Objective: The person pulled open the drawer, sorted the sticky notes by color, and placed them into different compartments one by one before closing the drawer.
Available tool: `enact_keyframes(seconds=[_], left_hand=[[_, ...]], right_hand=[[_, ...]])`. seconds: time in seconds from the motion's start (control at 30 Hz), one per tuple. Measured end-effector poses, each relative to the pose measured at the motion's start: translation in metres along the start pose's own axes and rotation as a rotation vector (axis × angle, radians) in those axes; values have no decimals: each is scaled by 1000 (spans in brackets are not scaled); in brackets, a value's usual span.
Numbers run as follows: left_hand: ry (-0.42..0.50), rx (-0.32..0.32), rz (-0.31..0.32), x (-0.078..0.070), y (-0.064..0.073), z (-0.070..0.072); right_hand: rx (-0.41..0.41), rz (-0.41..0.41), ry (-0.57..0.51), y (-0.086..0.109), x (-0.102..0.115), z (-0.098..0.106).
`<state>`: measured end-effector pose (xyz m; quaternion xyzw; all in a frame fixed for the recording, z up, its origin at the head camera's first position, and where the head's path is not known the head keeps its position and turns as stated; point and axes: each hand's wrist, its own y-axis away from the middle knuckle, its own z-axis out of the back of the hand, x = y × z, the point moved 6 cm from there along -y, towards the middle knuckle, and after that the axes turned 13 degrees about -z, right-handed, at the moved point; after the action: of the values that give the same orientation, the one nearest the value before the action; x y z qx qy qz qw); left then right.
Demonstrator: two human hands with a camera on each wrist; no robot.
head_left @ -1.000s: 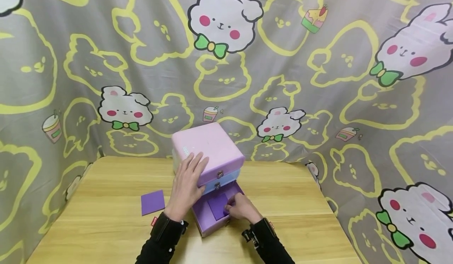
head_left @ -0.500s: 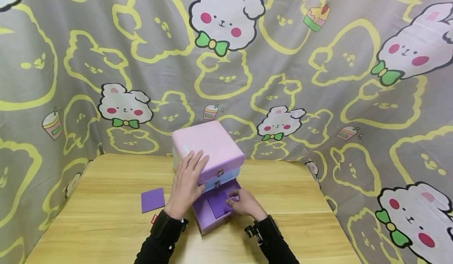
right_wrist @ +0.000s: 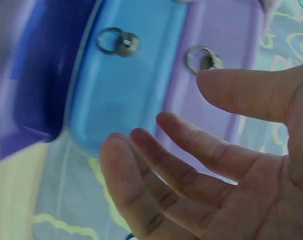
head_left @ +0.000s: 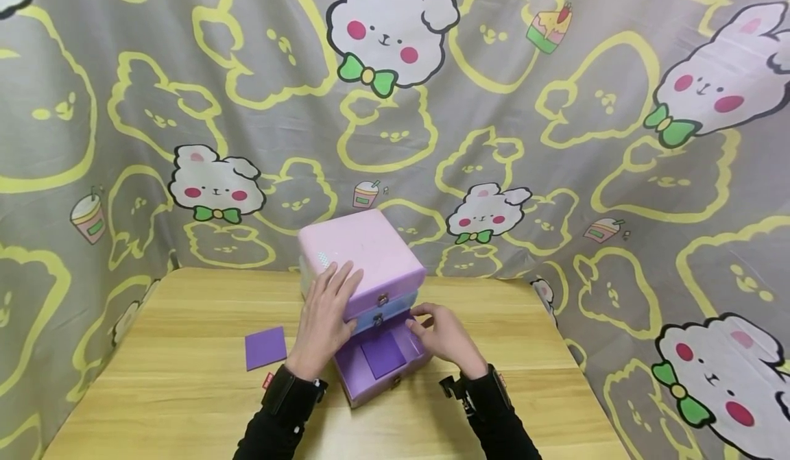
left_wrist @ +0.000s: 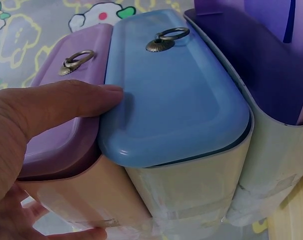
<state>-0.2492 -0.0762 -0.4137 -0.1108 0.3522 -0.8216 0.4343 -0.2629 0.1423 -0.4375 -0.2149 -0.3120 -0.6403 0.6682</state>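
A small chest of drawers (head_left: 364,254) with a pink top stands on the table. Its lowest drawer (head_left: 358,378) is pulled out, and a flat purple square (head_left: 382,354) lies inside. The upper purple drawer front and the blue drawer front (left_wrist: 176,95), each with a ring pull, are closed. My left hand (head_left: 324,326) rests against the chest's left side and top edge, fingers mostly straight, the thumb touching the blue front. Beside the chest's right front, over the open drawer's right edge, is my right hand (head_left: 447,336), with loosely bent fingers (right_wrist: 181,175) and nothing in them.
A second flat purple square (head_left: 265,348) lies on the wooden table (head_left: 185,405), left of my left hand. Behind the table and along its sides hangs a grey curtain (head_left: 395,138) with cartoon rabbits.
My right hand has let go of the purple square in the open drawer and moved up and right, toward the chest's right side. The left hand stays against the chest.
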Motion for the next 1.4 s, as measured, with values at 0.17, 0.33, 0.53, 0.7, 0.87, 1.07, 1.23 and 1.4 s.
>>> enact_keyframes(seconds=[0.17, 0.33, 0.53, 0.7, 0.87, 1.07, 1.23, 1.4], left_hand=[[-1, -4, -4, -1, 1, 0], [-1, -12, -7, -1, 2, -1], [3, -14, -10, -1, 1, -1], [6, -19, -7, -2, 1, -1], [5, -13, -9, -2, 3, -1], [-1, -21, -10, -2, 2, 0], [5, -29, -17, -2, -1, 1], [1, -21, -13, -2, 0, 0]], right_hand=[[-80, 47, -68, 4, 13, 17], [-150, 181, -97, 6, 29, 31], [-213, 244, -65, 4, 40, 41], [-252, 274, -32, 0, 43, 41], [-297, 307, -14, -4, 44, 41], [-356, 406, 35, -11, 50, 43], [-359, 454, 76, -21, 51, 42], [-328, 460, 80, -33, 47, 41]])
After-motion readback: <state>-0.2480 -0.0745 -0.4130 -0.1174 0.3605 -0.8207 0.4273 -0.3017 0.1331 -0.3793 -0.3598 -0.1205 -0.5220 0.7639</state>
